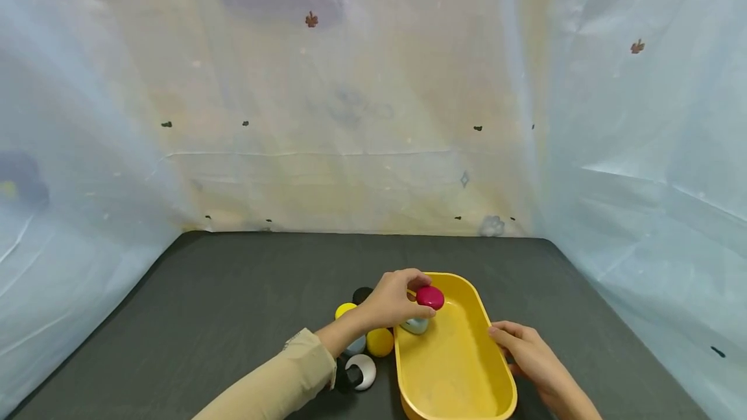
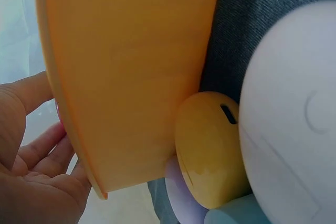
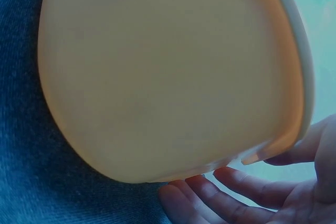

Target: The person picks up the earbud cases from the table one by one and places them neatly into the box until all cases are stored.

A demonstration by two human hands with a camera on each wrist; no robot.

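Note:
A glossy magenta oval piece [image 1: 430,297] is pinched between the thumb and fingers of my left hand [image 1: 397,300], over the far left part of a yellow tray [image 1: 449,368]. Just below it, partly behind that hand, a pale blue-grey rounded piece [image 1: 415,326] lies in the tray. In the left wrist view the tray wall hides nearly all of the magenta piece. My right hand [image 1: 528,352] grips the tray's right side, thumb at the rim and fingers [image 3: 231,192] against the outer wall.
Left of the tray, rounded pieces lie close together on the dark tabletop [image 1: 233,316]: yellow [image 1: 380,342], white [image 1: 364,368], black [image 1: 362,294] and bluish ones. In the left wrist view a slotted yellow piece [image 2: 212,150] is near the tray wall. Patterned sheets [image 1: 350,180] enclose the table.

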